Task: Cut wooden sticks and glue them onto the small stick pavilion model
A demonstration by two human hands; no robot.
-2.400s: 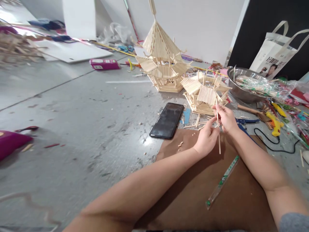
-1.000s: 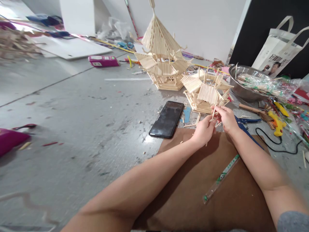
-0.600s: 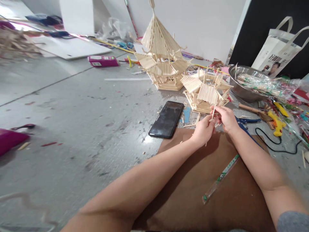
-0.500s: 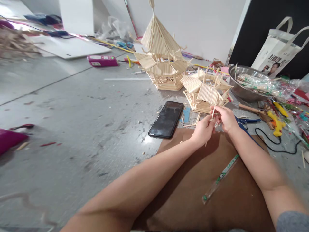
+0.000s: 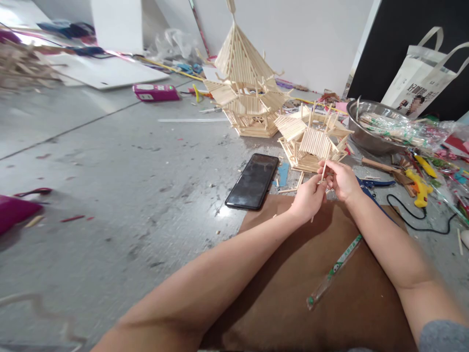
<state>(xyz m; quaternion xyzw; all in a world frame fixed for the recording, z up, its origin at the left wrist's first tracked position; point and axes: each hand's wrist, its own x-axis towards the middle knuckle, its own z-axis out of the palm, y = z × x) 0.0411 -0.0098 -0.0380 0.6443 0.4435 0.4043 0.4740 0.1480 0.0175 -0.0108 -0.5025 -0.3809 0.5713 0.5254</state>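
Observation:
A thin wooden chopstick (image 5: 324, 172) slants upright between my two hands. Closed around its lower part is my left hand (image 5: 307, 199), with the stick's end poking out below. Fingers of my right hand (image 5: 341, 179) pinch it higher up, close beside the left. Just beyond my fingertips stands a small unroofed pavilion model (image 5: 315, 143) built of sticks. Behind it to the left rises a taller stick pavilion (image 5: 249, 83) with a pointed roof. Below my hands, a chopstick wrapper (image 5: 335, 269) lies on a brown board (image 5: 278, 293).
A black phone (image 5: 252, 181) lies left of my hands. To the right are blue-handled pliers (image 5: 377, 183), a yellow glue gun (image 5: 419, 188) with its cord, and a steel bowl (image 5: 357, 132) of wrapped chopsticks. A white tote bag (image 5: 414, 83) stands behind. Short stick offcuts (image 5: 293, 188) litter the floor.

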